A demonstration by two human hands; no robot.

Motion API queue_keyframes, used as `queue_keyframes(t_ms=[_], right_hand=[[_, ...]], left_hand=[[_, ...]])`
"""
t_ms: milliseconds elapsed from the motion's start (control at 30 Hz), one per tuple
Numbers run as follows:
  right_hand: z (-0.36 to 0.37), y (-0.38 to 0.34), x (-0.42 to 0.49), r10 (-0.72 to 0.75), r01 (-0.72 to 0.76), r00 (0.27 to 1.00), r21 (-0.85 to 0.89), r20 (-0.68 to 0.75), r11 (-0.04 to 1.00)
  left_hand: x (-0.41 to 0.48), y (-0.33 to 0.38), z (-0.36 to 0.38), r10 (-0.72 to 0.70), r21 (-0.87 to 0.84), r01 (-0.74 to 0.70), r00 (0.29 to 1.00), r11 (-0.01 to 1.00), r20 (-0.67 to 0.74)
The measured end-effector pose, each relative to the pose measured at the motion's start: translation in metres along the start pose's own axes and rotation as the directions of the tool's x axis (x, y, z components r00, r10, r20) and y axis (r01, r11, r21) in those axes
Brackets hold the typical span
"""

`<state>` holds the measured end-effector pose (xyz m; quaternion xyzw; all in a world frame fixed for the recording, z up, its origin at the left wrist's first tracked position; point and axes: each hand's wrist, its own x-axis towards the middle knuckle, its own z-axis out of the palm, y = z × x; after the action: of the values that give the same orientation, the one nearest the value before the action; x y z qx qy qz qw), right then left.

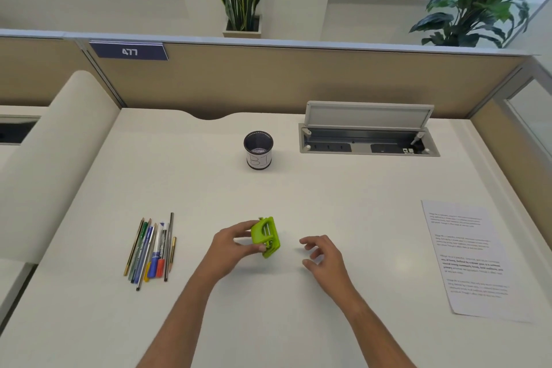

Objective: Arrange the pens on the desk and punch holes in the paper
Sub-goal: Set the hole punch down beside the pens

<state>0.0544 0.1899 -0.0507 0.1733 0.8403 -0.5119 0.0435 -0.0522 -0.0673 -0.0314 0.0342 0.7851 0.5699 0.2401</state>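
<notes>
Punch (265, 236) held tilted in left hand (231, 249) grip. Right hand (324, 254) beside punch, loosely spread, nothing held. Paper (472, 260) well right of punch, nearer right hand, long axis front-to-back.

Left hand (236, 243) closed in a grip, right hand (324, 254) loosely spread.

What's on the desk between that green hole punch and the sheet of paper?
Only the right hand, open and empty. Otherwise the desk is bare between the punch, held by the left hand, and the paper, as the head view shows.
</notes>
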Motion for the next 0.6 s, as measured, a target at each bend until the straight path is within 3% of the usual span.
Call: queue_keyframes(t_ms=[333, 600], right_hand=[[0.007, -0.014, -0.025, 0.033, -0.029, 0.999, 0.137, -0.022, 0.990], [0.027, -0.058, -0.046, -0.027, -0.038, 0.980, 0.318, 0.196, 0.947]], left_hand=[[-0.035, -0.011, -0.003, -0.099, -0.299, 0.121, 0.991, 0.947, 0.089], [-0.043, -0.012, 0.021, -0.070, -0.321, 0.100, 0.992, 0.942, 0.102]])
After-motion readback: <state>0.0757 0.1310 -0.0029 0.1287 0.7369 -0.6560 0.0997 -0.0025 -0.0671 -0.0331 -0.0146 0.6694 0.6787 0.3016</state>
